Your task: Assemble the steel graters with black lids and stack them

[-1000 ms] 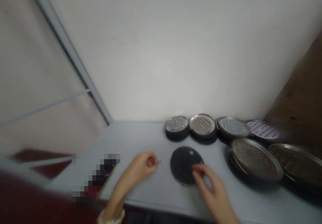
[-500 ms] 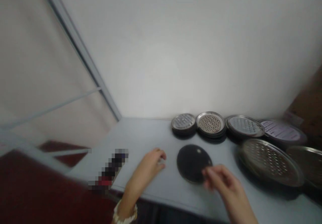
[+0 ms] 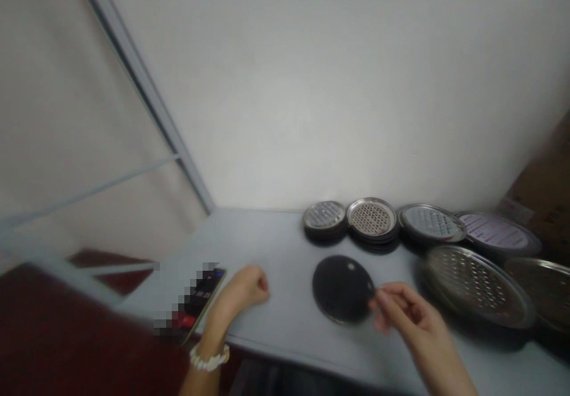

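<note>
A dark round disc [image 3: 342,288] lies flat on the grey table [image 3: 276,247]. My right hand [image 3: 403,311] hovers at the disc's right rim, its fingers curled in together; whether they touch the rim is unclear through the blur. To the left of the disc, my left hand [image 3: 244,292] rests on the table as a closed fist, and anything inside it is hidden. A white bead bracelet [image 3: 208,359] circles that wrist.
Round perforated metal trays stand in stacks along the back wall [image 3: 371,216] and at the right [image 3: 476,283]. A phone [image 3: 202,298] lies near the table's front left edge. A brown cardboard box [image 3: 545,200] stands at the far right.
My left hand drew back to the left and closed into a fist. My right hand shifted slightly right, off the disc's edge. The disc stayed put.
</note>
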A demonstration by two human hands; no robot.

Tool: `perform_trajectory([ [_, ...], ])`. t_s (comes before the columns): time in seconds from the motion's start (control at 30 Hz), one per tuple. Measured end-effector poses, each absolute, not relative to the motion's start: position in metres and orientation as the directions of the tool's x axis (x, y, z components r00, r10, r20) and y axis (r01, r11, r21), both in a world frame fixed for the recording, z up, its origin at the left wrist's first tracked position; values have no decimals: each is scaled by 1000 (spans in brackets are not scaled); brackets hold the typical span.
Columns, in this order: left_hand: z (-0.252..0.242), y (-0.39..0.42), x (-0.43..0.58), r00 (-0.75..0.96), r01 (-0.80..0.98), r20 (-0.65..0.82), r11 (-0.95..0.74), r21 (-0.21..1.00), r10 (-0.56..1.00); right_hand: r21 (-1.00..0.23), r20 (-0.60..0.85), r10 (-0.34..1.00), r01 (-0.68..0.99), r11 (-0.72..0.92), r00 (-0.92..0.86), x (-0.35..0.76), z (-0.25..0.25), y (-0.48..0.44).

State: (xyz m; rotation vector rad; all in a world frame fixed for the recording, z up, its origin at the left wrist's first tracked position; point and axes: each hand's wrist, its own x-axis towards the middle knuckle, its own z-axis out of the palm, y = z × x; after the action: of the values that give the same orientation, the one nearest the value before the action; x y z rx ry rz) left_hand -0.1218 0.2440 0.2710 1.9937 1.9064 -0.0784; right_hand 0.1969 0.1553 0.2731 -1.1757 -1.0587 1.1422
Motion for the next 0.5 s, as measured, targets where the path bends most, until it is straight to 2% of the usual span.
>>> perform_trajectory([
  [0.3, 262, 242, -107, 41, 991, -265, -6, 132, 963, -998, 14, 995, -54, 19, 94, 195, 273, 157],
  [0.5, 265, 241, -104, 73, 986, -252, -32, 161, 965, -995, 2, 998, -100, 8, 56, 190, 265, 160],
])
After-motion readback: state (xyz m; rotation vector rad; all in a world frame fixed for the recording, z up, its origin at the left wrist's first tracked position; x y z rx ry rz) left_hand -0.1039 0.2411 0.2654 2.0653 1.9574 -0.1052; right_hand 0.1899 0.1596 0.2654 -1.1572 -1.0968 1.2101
